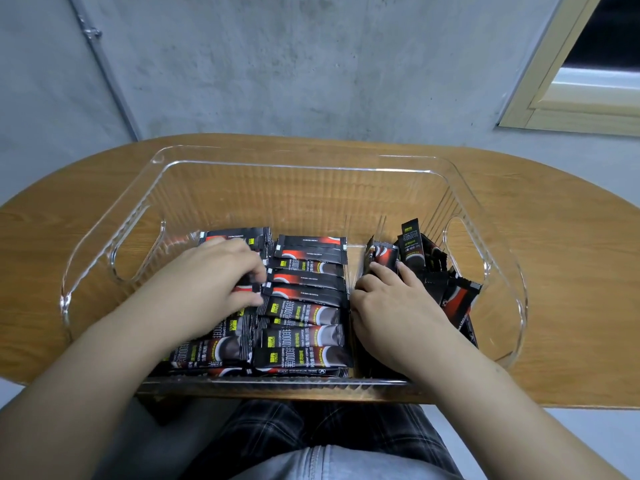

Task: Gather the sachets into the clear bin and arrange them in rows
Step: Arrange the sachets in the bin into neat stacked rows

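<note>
The leaning sachets by the clear bin's [498, 209] right wall risk toppling as the right hand [391, 299] is pinching one sachet [382, 256] upright there. The left hand [211, 271] is curling onto the flat rows of sachets [308, 299] along the bin's near-left side.
</note>
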